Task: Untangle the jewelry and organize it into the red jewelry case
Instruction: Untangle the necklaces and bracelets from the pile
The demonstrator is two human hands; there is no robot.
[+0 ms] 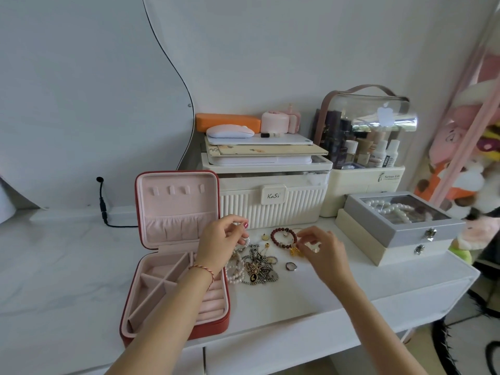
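The red jewelry case (pixel 216 320) lies open on the white desk, its pink lid upright and its compartments bare. Right of it sits a tangled pile of chains and pendants (pixel 258 269) with a pearl strand (pixel 235 272) at its left. My left hand (pixel 221 239) hovers over the pile's top left, fingers pinching the pearl strand. My right hand (pixel 322 247) pinches a small gold piece (pixel 295 251) beside a dark red bead bracelet (pixel 282 236). A silver ring (pixel 290 266) and small earrings (pixel 265 236) lie loose nearby.
A cream ribbed box (pixel 270 207) stands directly behind the jewelry, stacked with a tablet and mouse. A cosmetics organiser (pixel 365 147) is at the back right. A grey glass-lid box (pixel 400 220) with pearls sits on a cream box. A black cable (pixel 104 209) trails at the left.
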